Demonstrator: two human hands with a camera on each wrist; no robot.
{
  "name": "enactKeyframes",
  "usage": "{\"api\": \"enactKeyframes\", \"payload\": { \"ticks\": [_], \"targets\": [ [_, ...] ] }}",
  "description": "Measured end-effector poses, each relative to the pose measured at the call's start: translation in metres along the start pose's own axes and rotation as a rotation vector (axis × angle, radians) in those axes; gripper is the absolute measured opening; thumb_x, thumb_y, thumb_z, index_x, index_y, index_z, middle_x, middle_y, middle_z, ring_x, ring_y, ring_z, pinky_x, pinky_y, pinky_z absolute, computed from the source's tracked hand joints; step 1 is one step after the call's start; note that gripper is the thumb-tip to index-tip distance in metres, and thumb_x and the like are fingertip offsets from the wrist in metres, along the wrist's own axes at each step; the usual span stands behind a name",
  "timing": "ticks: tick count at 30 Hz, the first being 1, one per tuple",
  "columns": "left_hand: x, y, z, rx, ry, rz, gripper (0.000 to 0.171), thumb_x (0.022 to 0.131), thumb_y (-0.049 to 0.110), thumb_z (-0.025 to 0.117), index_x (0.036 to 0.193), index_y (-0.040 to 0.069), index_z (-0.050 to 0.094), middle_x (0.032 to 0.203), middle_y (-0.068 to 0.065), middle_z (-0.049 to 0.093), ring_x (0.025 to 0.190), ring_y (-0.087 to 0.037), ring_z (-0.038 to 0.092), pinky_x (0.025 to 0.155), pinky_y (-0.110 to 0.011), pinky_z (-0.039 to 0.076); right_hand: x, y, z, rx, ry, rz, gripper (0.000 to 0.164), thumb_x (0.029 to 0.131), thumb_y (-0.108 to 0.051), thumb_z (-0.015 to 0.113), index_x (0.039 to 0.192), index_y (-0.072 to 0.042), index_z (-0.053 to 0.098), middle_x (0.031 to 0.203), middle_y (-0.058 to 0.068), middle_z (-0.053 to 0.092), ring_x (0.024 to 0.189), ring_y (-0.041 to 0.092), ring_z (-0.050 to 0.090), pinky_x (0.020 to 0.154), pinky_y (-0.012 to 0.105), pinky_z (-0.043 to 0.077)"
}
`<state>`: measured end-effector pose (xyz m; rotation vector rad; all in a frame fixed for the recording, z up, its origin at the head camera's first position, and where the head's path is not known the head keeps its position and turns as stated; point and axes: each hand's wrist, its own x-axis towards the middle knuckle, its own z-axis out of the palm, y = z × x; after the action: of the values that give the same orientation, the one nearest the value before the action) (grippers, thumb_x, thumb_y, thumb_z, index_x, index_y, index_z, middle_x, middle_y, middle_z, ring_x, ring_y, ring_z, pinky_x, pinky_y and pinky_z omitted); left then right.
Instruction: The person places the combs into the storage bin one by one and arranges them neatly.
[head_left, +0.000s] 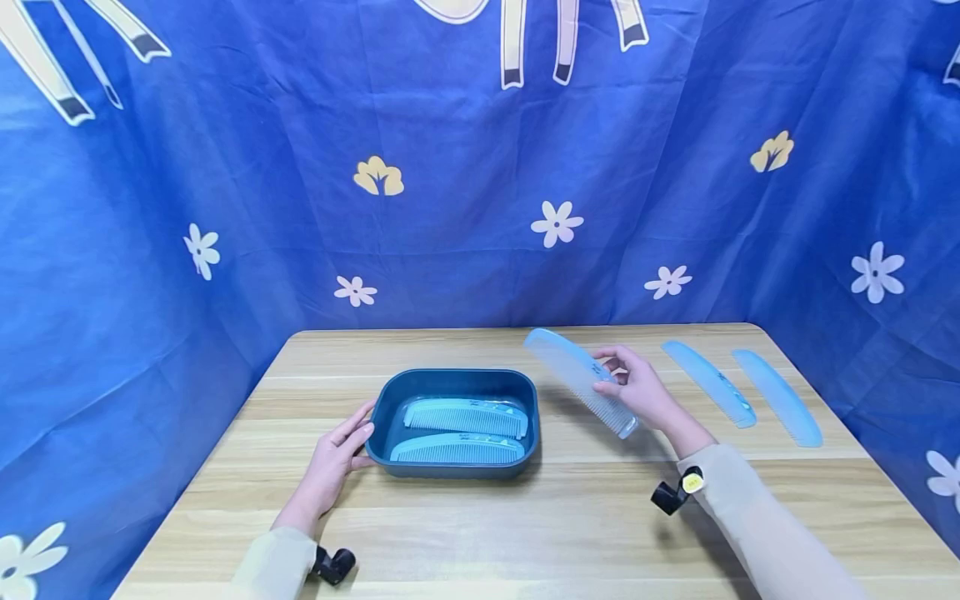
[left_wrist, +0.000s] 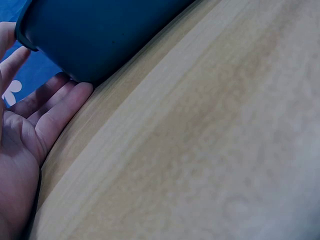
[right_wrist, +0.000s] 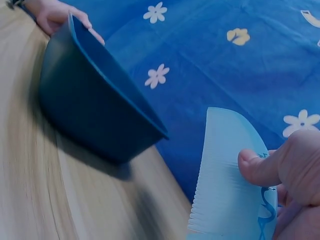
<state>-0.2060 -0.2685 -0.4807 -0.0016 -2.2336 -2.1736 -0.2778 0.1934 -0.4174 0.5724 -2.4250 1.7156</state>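
In the head view, my right hand (head_left: 637, 387) holds a translucent blue comb (head_left: 577, 371) above the table, right of a dark teal bin. The right wrist view shows the thumb (right_wrist: 262, 167) pressed on the comb's face (right_wrist: 225, 170), with the other fingers partly hidden behind it. My left hand (head_left: 337, 458) touches the left end of the bin (head_left: 453, 471), fingers fairly straight against its rim and lower wall. Inside the bin lie two blue combs, one farther back (head_left: 465, 417) and one nearer (head_left: 457, 448).
Two more blue combs, one (head_left: 708, 382) beside the right hand and another (head_left: 780, 400) farther right, lie on the wooden table (head_left: 465, 533). A blue patterned curtain (head_left: 450, 233) hangs behind and beside the table.
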Motion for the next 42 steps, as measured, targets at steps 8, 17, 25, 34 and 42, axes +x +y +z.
{"api": "enactKeyframes", "payload": {
  "ticks": [8, 17, 25, 34, 42],
  "targets": [
    [0.002, 0.001, 0.002, 0.002, 0.01, 0.004, 0.054, 0.093, 0.031, 0.057, 0.141, 0.012, 0.042, 0.121, 0.002, 0.053, 0.103, -0.011, 0.059, 0.072, -0.038, 0.056, 0.007, -0.013, 0.013, 0.028, -0.017, -0.018, 0.043, 0.078, 0.006, 0.07, 0.118, 0.002, 0.055, 0.096, 0.019, 0.057, 0.085, 0.023, 0.052, 0.067, 0.022, 0.047],
    [0.001, 0.002, 0.002, 0.026, 0.008, -0.015, 0.055, 0.093, 0.033, 0.056, 0.142, 0.014, 0.04, 0.132, -0.014, 0.046, 0.099, -0.013, 0.06, 0.073, -0.037, 0.056, 0.013, -0.027, 0.034, 0.031, -0.057, -0.031, 0.041, 0.079, 0.003, 0.069, 0.118, -0.002, 0.056, 0.096, 0.014, 0.057, 0.085, 0.024, 0.053, 0.068, 0.028, 0.049],
    [0.0, 0.002, 0.002, 0.016, 0.016, -0.016, 0.056, 0.093, 0.032, 0.056, 0.142, 0.012, 0.039, 0.133, -0.016, 0.043, 0.103, -0.008, 0.058, 0.073, -0.037, 0.056, 0.019, -0.036, 0.057, 0.059, -0.098, -0.058, 0.041, 0.079, 0.002, 0.07, 0.118, -0.002, 0.056, 0.096, 0.017, 0.057, 0.086, 0.027, 0.052, 0.069, 0.028, 0.048],
    [0.0, 0.002, 0.001, 0.022, 0.01, -0.016, 0.055, 0.094, 0.033, 0.056, 0.142, 0.013, 0.039, 0.138, -0.023, 0.037, 0.103, -0.006, 0.058, 0.073, -0.036, 0.056, 0.023, -0.047, 0.081, 0.05, -0.122, -0.043, 0.04, 0.079, 0.005, 0.069, 0.116, -0.004, 0.057, 0.092, 0.013, 0.056, 0.08, 0.022, 0.053, 0.068, 0.031, 0.049],
    [-0.001, 0.002, 0.002, 0.029, 0.004, -0.023, 0.056, 0.094, 0.034, 0.056, 0.143, 0.014, 0.039, 0.138, -0.023, 0.037, 0.103, -0.006, 0.058, 0.074, -0.036, 0.056, 0.019, -0.07, 0.094, 0.078, -0.143, -0.048, 0.039, 0.08, 0.007, 0.067, 0.117, 0.001, 0.055, 0.091, 0.018, 0.054, 0.074, 0.024, 0.051, 0.066, 0.03, 0.047]
  ]
}}
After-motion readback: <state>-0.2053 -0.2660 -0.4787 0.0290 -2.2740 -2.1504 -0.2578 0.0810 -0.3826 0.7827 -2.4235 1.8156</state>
